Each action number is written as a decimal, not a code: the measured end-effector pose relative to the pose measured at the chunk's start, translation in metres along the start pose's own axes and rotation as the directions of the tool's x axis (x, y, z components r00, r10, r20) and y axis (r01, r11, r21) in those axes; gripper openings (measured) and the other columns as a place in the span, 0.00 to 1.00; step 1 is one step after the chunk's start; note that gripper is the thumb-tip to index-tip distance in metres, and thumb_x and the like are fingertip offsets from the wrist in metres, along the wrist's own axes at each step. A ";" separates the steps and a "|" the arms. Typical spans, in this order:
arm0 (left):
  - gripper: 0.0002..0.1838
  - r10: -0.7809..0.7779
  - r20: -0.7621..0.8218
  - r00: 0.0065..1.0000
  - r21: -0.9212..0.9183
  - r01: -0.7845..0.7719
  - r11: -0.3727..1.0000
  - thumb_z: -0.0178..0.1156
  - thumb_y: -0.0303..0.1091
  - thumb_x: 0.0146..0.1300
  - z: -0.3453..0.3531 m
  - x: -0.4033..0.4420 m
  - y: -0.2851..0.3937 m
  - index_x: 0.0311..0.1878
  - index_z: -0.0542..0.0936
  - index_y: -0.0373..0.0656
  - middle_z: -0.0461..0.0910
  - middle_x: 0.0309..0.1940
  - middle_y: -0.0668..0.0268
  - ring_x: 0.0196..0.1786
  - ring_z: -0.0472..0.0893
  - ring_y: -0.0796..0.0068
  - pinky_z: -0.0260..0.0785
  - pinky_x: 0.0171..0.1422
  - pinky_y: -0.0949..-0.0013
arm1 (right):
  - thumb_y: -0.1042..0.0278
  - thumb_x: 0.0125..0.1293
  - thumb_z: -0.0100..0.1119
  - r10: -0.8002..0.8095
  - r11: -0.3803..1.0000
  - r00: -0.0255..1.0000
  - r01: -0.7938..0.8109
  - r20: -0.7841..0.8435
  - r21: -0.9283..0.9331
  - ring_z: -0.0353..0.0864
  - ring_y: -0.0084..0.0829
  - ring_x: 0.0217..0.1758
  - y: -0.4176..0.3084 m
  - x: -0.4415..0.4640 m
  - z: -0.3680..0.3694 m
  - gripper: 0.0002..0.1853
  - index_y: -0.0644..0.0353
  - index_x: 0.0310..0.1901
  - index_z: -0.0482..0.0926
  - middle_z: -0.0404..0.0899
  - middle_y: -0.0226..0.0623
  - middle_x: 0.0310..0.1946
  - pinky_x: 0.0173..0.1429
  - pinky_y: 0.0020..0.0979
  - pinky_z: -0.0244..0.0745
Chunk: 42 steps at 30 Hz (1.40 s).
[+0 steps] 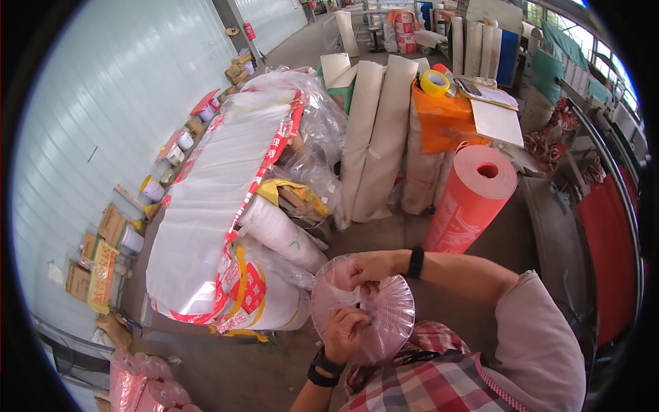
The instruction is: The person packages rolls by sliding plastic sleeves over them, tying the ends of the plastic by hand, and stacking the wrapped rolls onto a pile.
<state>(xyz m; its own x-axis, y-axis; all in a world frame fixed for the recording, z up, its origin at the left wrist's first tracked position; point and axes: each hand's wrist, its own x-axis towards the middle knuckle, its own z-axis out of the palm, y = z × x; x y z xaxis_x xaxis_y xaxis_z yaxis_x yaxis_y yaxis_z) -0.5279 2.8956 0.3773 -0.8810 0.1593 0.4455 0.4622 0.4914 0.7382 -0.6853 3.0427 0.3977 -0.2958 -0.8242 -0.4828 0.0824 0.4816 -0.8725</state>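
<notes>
At the bottom of the frame, slightly right of center, both hands work at the round end of a pink roll [399,294] wrapped in clear plastic [328,285]. The left hand [345,332], lower, is curled with its fingers closed on the plastic near the middle of the end. The right hand [371,269], just above it, pinches the gathered plastic, fingers bent nearly closed. Dark bands [322,369] circle the left wrist and one dark band [416,263] the right. Plaid clothing [439,384] and a pale sleeve [539,336] fill the lower right.

In the lower left corner lie pink bundles [147,388] in plastic. Above the hands, to the right, a red roll [473,199] stands tilted, its round end showing a hole. At center left is a long pile under a white sheet [223,165] with red printed edges, pale rolls [283,232] beside it.

Farther up, long beige rolls [381,141] lean together; right of them, an orange cover [443,123] carries a yellow tape roll [434,83]. Boxes [112,224] and tubs [132,239] line the pale wall [103,103] at left.
</notes>
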 end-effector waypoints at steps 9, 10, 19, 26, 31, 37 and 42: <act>0.02 -0.313 0.252 0.916 0.103 0.296 0.950 0.55 0.27 0.52 0.017 -0.026 -0.023 0.28 0.75 0.38 0.76 0.28 0.54 0.35 0.75 0.52 0.67 0.39 0.61 | 0.65 0.51 0.55 -0.615 0.326 0.786 0.330 0.066 -0.886 0.77 0.43 0.26 0.008 -0.008 0.036 0.09 0.61 0.28 0.79 0.79 0.43 0.25 0.32 0.34 0.71; 0.03 -0.297 0.211 0.931 0.152 0.269 0.951 0.55 0.27 0.52 0.020 -0.026 -0.024 0.28 0.74 0.38 0.76 0.28 0.53 0.35 0.75 0.52 0.67 0.39 0.60 | 0.66 0.53 0.53 -0.526 0.367 0.848 0.161 -0.062 -0.916 0.78 0.42 0.28 0.004 -0.023 0.052 0.08 0.60 0.28 0.79 0.79 0.43 0.24 0.32 0.35 0.71; 0.04 -0.203 -0.053 0.978 -0.165 0.192 0.968 0.59 0.26 0.53 -0.002 0.013 0.011 0.32 0.77 0.38 0.75 0.26 0.59 0.30 0.75 0.63 0.68 0.35 0.68 | 0.59 0.65 0.50 -0.245 0.901 0.951 0.295 -0.189 0.318 0.71 0.13 0.25 0.055 -0.021 0.069 0.14 0.61 0.31 0.78 0.76 0.26 0.23 0.28 0.21 0.66; 0.06 -0.320 0.128 0.939 -0.336 0.344 0.877 0.61 0.26 0.53 0.004 0.025 -0.016 0.35 0.79 0.36 0.77 0.37 0.59 0.33 0.78 0.67 0.70 0.37 0.70 | 0.61 0.66 0.47 -0.164 0.955 0.870 0.259 -0.466 0.148 0.72 0.16 0.22 0.040 -0.040 0.091 0.14 0.62 0.31 0.77 0.76 0.28 0.22 0.28 0.21 0.68; 0.07 -0.090 0.252 0.963 -0.069 0.111 0.991 0.60 0.24 0.51 -0.006 0.029 -0.029 0.35 0.79 0.36 0.77 0.35 0.60 0.34 0.79 0.61 0.71 0.37 0.66 | 0.61 0.66 0.49 -0.023 0.891 0.853 0.254 -0.522 0.376 0.72 0.18 0.21 0.039 -0.043 0.098 0.14 0.65 0.33 0.77 0.76 0.29 0.22 0.27 0.22 0.68; 0.07 0.128 0.282 0.951 0.318 -0.219 0.922 0.64 0.29 0.46 -0.007 0.037 -0.019 0.30 0.78 0.41 0.77 0.37 0.66 0.41 0.77 0.63 0.66 0.44 0.64 | 0.63 0.65 0.49 0.122 0.866 0.840 0.170 -0.529 0.470 0.72 0.18 0.18 0.034 -0.036 0.091 0.13 0.65 0.33 0.77 0.77 0.30 0.21 0.23 0.21 0.68; 0.03 0.420 0.359 0.834 0.423 -0.546 0.723 0.56 0.31 0.52 -0.011 0.035 -0.021 0.31 0.75 0.45 0.77 0.33 0.69 0.43 0.76 0.72 0.57 0.55 0.60 | 0.63 0.64 0.51 0.131 0.848 0.832 0.187 -0.539 0.496 0.73 0.18 0.17 0.038 -0.035 0.096 0.13 0.65 0.33 0.78 0.78 0.31 0.22 0.22 0.21 0.68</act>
<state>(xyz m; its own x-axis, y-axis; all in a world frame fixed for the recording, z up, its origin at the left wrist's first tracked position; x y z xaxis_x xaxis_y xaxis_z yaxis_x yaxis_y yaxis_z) -0.5671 2.8810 0.3832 -0.5768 0.6465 0.4994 0.7725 0.6304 0.0762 -0.5808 3.0617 0.3746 -0.7479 -0.4624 -0.4762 0.4863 0.1067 -0.8673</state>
